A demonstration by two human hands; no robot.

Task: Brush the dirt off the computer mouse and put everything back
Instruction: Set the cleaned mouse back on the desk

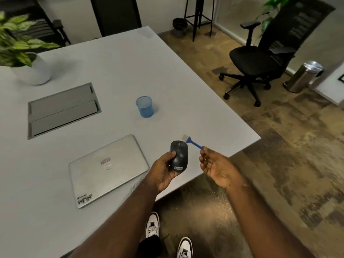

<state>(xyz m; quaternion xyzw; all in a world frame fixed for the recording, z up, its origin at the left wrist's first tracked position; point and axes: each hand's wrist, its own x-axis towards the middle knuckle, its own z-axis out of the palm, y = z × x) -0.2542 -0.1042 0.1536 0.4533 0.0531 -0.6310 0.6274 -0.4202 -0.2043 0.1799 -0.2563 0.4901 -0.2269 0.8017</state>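
A dark grey computer mouse [179,156] is held in my left hand [163,170] above the near right part of the white table [115,71], top side up. My right hand [217,164] pinches the end of a small blue-handled brush [193,143] between thumb and fingertips. Its pale bristles point up and left, just right of the mouse's front end, a little apart from it. A blue mesh cup [144,107] stands upright on the table beyond the hands.
A closed silver laptop [108,170] lies left of my hands. Farther left are a grey cable hatch [63,110] and a potted plant [24,58]. A black office chair [260,60] and a steel bin [303,76] stand on the floor to the right.
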